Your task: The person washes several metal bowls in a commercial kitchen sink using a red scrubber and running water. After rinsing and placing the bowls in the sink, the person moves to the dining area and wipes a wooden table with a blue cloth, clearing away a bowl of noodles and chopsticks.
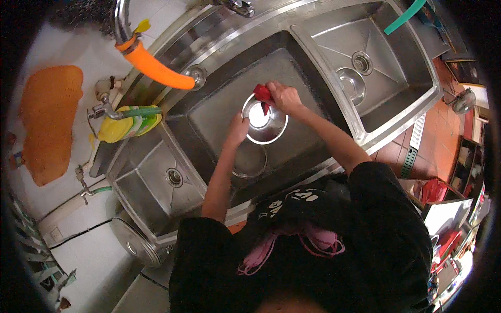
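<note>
My left hand (pixel 238 129) grips the near-left rim of a round, shiny metal bowl (pixel 276 131). The bowl is over the large middle basin (pixel 219 103) of a stainless steel sink, its inside facing up. A bright reflection covers part of its bottom. On the bowl's far right side, my right hand (pixel 285 96) holds a bunched red cloth (pixel 263 93) against the rim, and a strip of it hangs inside. Closer to my body, a round metal piece (pixel 250 161) shows at the basin's bottom, too dim to tell exactly what it is.
An orange hose (pixel 156 70) on a metal faucet hangs over the basin's left edge. Beside it stands a yellow-green plastic bottle (pixel 129 124). In the right basin (pixel 395 94) lies a small metal bowl (pixel 352 84). A green hose (pixel 405 17) reaches in at upper right.
</note>
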Available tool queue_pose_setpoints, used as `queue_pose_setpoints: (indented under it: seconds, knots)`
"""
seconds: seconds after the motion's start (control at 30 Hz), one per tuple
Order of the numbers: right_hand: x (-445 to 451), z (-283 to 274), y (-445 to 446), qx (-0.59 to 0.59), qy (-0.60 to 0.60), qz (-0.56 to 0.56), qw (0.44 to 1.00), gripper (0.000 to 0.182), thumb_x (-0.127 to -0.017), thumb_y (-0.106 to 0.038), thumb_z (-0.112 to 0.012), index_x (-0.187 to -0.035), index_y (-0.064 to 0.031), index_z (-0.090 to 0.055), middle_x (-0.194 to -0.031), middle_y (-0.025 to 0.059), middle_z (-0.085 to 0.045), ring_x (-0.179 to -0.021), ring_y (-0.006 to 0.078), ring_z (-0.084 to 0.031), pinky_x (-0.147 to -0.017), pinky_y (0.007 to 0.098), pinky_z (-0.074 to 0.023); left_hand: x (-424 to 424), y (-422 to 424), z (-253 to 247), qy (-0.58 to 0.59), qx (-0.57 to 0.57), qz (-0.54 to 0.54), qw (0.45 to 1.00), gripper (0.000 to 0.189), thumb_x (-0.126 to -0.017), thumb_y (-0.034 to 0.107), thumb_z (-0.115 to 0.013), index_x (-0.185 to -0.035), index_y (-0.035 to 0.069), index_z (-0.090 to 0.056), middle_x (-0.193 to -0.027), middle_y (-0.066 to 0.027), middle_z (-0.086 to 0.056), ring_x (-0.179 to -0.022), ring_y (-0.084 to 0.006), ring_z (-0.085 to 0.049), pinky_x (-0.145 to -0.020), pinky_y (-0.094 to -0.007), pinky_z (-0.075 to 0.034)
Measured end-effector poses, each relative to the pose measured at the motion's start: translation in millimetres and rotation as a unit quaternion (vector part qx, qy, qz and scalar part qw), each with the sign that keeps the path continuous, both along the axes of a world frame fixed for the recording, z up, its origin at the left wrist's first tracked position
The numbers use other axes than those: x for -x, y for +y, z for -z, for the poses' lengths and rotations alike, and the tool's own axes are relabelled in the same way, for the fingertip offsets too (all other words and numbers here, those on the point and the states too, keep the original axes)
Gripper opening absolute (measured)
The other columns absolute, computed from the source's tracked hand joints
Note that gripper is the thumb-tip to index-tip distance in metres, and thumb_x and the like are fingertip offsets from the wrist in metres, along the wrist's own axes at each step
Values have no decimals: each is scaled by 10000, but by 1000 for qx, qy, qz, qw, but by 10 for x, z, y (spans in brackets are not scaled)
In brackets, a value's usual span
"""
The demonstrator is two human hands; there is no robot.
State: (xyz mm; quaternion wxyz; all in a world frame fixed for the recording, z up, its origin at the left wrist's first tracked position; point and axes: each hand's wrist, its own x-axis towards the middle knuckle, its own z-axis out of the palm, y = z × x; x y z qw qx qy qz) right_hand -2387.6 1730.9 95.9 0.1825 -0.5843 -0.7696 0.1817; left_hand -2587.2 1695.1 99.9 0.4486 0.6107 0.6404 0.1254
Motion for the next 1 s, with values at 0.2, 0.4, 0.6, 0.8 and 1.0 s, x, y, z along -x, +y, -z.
queue_pose_setpoints:
  seconds: [0.2,0.4,0.6,0.8,1.0]
  knots:
    - [112,848,-668,390,177,346,835,542,-770,-502,-476,-1073,-53,-491,-957,181,-587,-801,354,-583,-682,405,-471,-272,-295,586,-138,-53,-261,954,388,-786,98,-447,-1155,-25,-441,-1043,-176,-548,-962,-279,-526,-839,-355,-386]
    - [-512,1607,-1416,344,167,244,891,418,-764,-367,-521,-1067,-78,-540,-918,159,-605,-858,328,-568,-738,399,-449,-335,-306,728,-226,-123,-333,907,383,-831,74,-425,-1197,-22,-366,-1119,-127,-476,-988,-215,-464,-857,-310,-348]
    - [-16,306,-788,289,350,264,851,289,-778,-204,-570,-1015,-39,-570,-870,154,-615,-788,257,-604,-706,340,-465,-423,-299,565,-239,-161,-336,897,428,-847,96,-405,-1251,-6,-306,-1189,-159,-423,-1037,-252,-445,-897,-335,-331]
    - [347,193,-652,180,215,82,956,301,-769,-248,-565,-1035,-108,-568,-895,118,-619,-785,269,-600,-679,389,-469,-481,-113,350,-301,-94,-316,895,357,-876,157,-382,-1166,-51,-406,-1110,-154,-492,-993,-238,-483,-860,-338,-369]
    - [-522,1269,-1056,350,-86,116,926,262,-761,-278,-535,-983,-149,-585,-890,137,-610,-794,306,-593,-663,411,-463,-225,158,337,-229,-193,-392,870,336,-876,188,-416,-1135,-26,-424,-1085,-155,-502,-942,-218,-512,-774,-347,-423]
